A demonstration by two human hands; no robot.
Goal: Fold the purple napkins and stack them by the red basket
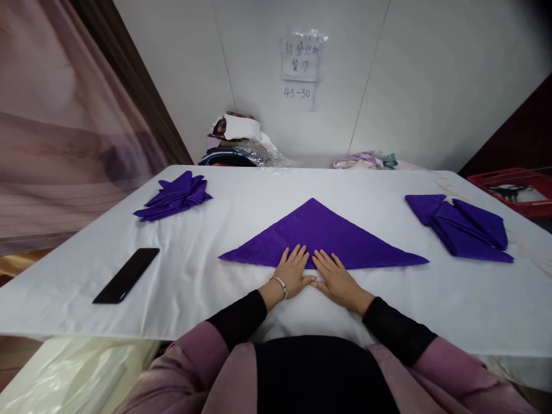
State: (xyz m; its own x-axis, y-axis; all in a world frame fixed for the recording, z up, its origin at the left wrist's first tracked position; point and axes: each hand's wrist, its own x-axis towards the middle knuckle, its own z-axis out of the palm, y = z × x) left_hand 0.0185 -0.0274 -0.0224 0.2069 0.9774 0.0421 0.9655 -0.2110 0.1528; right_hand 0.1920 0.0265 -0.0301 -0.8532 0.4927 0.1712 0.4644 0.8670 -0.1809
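Note:
A purple cloth napkin [317, 230] lies flat on the table, folded into a wide triangle with its peak pointing away from me. My left hand [293, 271] rests flat on the middle of its near edge, fingers stretched forward. Beside it my right hand [336, 277] also lies flat, its fingertips on the cloth and its palm on the white tablecloth. The two thumbs come close together just below the napkin's near edge. Neither hand grips anything.
A purple folded napkin with pointed layers [179, 195] sits at the far left, and another folded purple napkin [463, 227] at the right. A black phone [126, 276] lies at the left. Behind the white table [259, 187] are piled cloths [239, 138]; a red basket [487, 178] stands at far right.

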